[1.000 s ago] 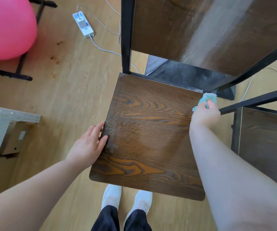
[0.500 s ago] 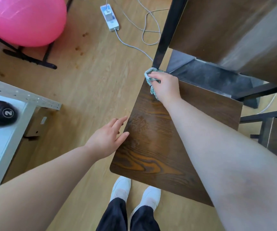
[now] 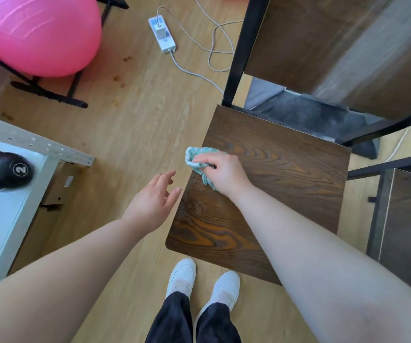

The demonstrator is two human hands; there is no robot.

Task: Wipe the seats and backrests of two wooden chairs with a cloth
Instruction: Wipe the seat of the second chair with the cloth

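Observation:
A dark wooden chair seat (image 3: 273,184) with a black metal frame fills the middle of the view, its wooden backrest (image 3: 335,45) rising at the top right. My right hand (image 3: 221,172) holds a teal cloth (image 3: 197,157) pressed on the seat's left edge, about halfway along it. My left hand (image 3: 152,201) hovers with relaxed fingers just left of the seat, not touching it. A second wooden chair seat (image 3: 409,229) shows at the right edge.
A pink exercise ball (image 3: 38,33) on a black stand sits at the top left. A white power strip (image 3: 162,34) and cables lie on the wood floor behind the chair. A white perforated table (image 3: 6,194) stands at the left. My white shoes (image 3: 182,276) stand under the seat's front.
My right hand swept the cloth from the seat's back right corner to the back left, then forward along the left edge. My left hand lifted off the seat's left edge.

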